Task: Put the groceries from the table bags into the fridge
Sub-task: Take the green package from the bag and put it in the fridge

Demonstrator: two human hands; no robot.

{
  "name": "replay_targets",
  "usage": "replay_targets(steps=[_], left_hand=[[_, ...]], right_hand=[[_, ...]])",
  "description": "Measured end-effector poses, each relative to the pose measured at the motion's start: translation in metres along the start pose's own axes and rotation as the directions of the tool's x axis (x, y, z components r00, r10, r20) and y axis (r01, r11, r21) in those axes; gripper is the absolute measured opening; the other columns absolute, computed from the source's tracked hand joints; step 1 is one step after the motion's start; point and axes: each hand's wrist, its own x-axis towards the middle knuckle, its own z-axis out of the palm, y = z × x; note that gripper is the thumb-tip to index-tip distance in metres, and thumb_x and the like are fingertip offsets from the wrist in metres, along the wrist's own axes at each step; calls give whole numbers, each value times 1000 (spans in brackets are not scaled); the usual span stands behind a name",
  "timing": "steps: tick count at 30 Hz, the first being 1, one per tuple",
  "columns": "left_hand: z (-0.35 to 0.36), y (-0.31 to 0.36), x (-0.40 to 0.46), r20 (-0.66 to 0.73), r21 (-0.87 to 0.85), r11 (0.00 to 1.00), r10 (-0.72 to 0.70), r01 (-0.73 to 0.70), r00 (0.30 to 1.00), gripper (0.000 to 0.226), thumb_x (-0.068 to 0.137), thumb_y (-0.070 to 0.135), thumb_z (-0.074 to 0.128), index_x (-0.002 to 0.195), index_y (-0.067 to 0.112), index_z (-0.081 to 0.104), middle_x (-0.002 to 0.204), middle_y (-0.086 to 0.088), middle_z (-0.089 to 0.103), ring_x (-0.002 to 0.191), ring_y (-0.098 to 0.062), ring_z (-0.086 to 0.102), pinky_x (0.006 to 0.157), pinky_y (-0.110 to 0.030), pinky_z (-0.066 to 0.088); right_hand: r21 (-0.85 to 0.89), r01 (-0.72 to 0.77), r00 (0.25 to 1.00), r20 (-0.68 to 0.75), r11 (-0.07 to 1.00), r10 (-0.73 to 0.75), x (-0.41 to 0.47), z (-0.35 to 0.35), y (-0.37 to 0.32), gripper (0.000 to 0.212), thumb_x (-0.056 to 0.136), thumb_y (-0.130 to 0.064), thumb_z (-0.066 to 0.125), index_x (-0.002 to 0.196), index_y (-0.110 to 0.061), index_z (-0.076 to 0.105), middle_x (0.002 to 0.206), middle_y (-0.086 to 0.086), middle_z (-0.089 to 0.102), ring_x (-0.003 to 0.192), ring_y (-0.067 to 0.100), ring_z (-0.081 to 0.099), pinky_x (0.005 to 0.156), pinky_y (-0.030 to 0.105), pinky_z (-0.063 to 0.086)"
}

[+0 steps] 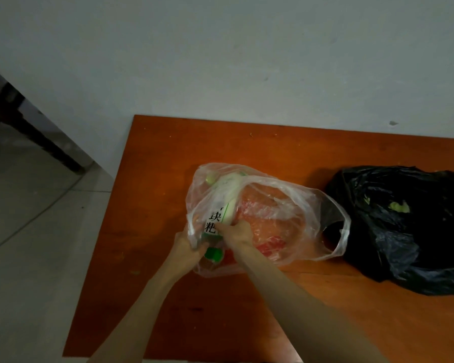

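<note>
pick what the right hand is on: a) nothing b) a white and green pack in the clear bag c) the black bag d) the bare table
b, the right hand has its fingers curled on the white and green pack inside the clear bag, well apart from the black bag.

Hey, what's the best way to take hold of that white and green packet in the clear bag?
Probably around its near end, coming from the table's front edge. The white and green packet lies lengthwise, pointing away toward the wall, with that end at the mouth of the clear bag, where the right hand already has a grip on it.
</note>
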Motion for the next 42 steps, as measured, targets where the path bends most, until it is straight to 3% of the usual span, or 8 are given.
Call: replay_targets(steps=[4, 12, 16, 21, 26, 33, 37, 42], left_hand=[[-2, 4, -6, -8, 9, 998, 59, -59, 998, 67, 83, 9, 66, 119, 54, 32, 127, 5, 55, 109, -18, 62, 77, -29, 57], [-16, 21, -6, 68, 131, 991, 22, -31, 997, 109, 57, 69, 73, 144, 40, 15, 152, 6, 22, 138, -19, 28, 105, -54, 37], [-18, 37, -21, 123, 152, 979, 117, -135, 985, 84, 71, 36, 80, 117, 78, 23, 131, 39, 34, 110, 16, 48, 87, -17, 50], [-16, 53, -44, -88, 79, 990, 122, -116, 989, 95, 68, 33, 80, 141, 28, 20, 152, 5, 18, 138, -18, 26, 107, -42, 34], [10, 98, -87, -172, 231, 910, 388, -346, 905, 96, 69, 27, 80, 142, 29, 16, 152, 4, 16, 128, -5, 22, 108, -44, 27], [107, 165, -146, 335, 555, 485, 613, -676, 716, 78, 77, 49, 62, 142, 43, 19, 153, 21, 4, 141, -2, -4, 115, -47, 10], [189, 200, -204, 579, 442, 469, 502, -765, 642, 55, 78, 28, 72, 128, 30, 49, 122, 12, 51, 113, -7, 49, 95, -32, 47], [304, 203, -275, 713, 239, 574, 444, -783, 543, 35, 71, 26, 78, 100, 33, 60, 100, 16, 63, 89, 1, 60, 79, -25, 53]], right_hand=[[147, 21, 999, 31, 989, -26, -7, -20, -7, 30, 87, -19, 63, 110, -1, 57, 109, 13, 66, 94, 25, 65, 76, 32, 57], [48, 47, 999, 10, 998, -48, -25, -70, -6, 31, 88, -26, 61, 110, -4, 58, 105, 10, 68, 86, 22, 68, 67, 30, 58], [-85, 121, 993, -2, 989, -121, -50, -98, 2, 22, 88, -26, 61, 100, -7, 61, 92, 6, 70, 68, 13, 68, 56, 22, 56], [-190, 258, 963, -28, 947, -268, -92, -133, 13, 16, 89, -24, 60, 97, -10, 63, 79, 0, 64, 53, 1, 59, 42, 12, 46], [-253, 357, 906, -141, 899, -400, -140, -168, 34, 32, 87, -29, 62, 114, -12, 60, 83, -3, 64, 57, 4, 61, 48, 17, 50], [-280, 552, 714, -328, 785, -619, -240, -258, 98, 51, 79, -35, 70, 124, -26, 47, 90, 1, 61, 85, 22, 64, 74, 44, 56], [-229, 605, 644, -422, 762, -638, -308, -314, 162, 53, 72, -37, 74, 117, -34, 45, 101, -7, 61, 87, 12, 64, 73, 42, 57], [-205, 549, 550, -641, 810, -535, -383, -383, 253, 60, 77, -43, 68, 129, -27, 41, 109, -8, 56, 90, 3, 58, 71, 20, 53]])
